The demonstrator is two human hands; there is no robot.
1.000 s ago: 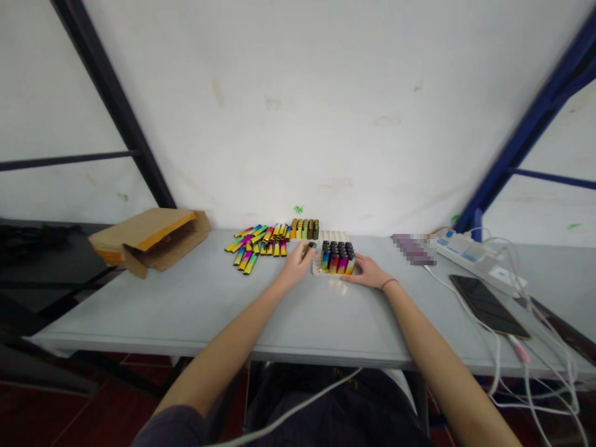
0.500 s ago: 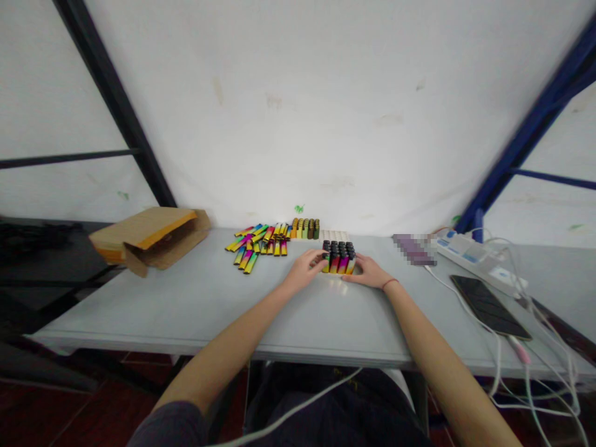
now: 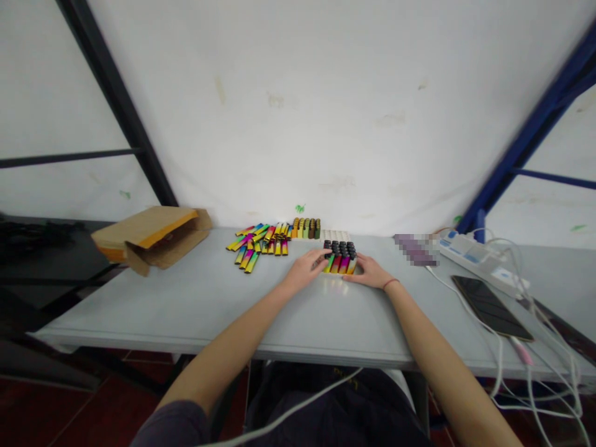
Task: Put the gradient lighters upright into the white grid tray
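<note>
The left hand [image 3: 305, 270] and the right hand [image 3: 367, 272] rested on the grey counter [image 3: 186, 310], closing from either end on a block of upright lighters [image 3: 341, 257], their grip clamped against its sides. The rainbow-finished lighters looked light, stiff and slick, and were probably best taken by the flat sides of their bodies. The left fingers [image 3: 321, 261] covered that end of the block and hid its last lighters; what lay under the block was hard to make out. Behind it stood a cream holder [image 3: 334, 236], a row of upright lighters [image 3: 306, 228] and a loose heap of lighters [image 3: 258, 244].
</note>
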